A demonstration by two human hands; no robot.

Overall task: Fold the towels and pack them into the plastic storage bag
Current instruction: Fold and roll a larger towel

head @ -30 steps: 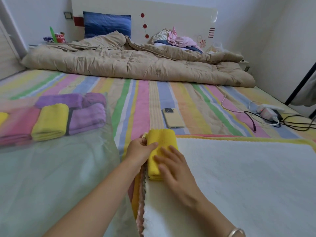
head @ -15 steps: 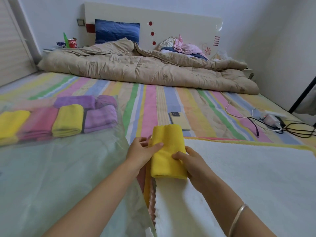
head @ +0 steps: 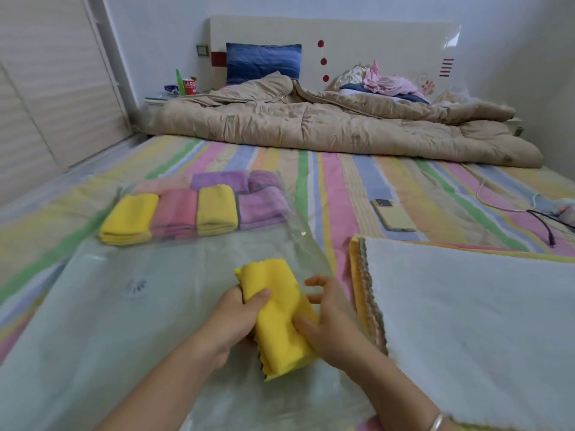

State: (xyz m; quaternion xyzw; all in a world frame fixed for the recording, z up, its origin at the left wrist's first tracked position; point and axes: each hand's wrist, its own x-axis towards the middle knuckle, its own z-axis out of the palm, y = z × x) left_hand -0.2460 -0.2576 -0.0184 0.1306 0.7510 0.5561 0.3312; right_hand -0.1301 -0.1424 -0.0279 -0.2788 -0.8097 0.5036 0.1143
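Note:
A folded yellow towel (head: 277, 315) is held above the clear plastic storage bag (head: 124, 306), which lies flat on the bed. My left hand (head: 236, 321) grips the towel from the left, thumb over its top. My right hand (head: 329, 318) pinches its right side, with some fingers spread loose. Inside the far end of the bag lie several folded towels: a yellow one (head: 130, 217), a pink one (head: 175, 214), another yellow one (head: 216, 209) and purple ones (head: 261, 206). To the right sits a stack of unfolded towels with a white one (head: 466, 306) on top.
A phone (head: 393, 214) lies on the striped bedsheet (head: 329, 188) beyond the stack. Cables and a charger (head: 550, 213) lie at the right edge. A beige quilt (head: 326, 126) is bunched along the headboard, with a blue pillow (head: 263, 62) and clothes (head: 385, 84) behind it.
Both hands lifted the folded yellow towel off the white stack and carried it left, over the plastic bag. My view has turned left with it.

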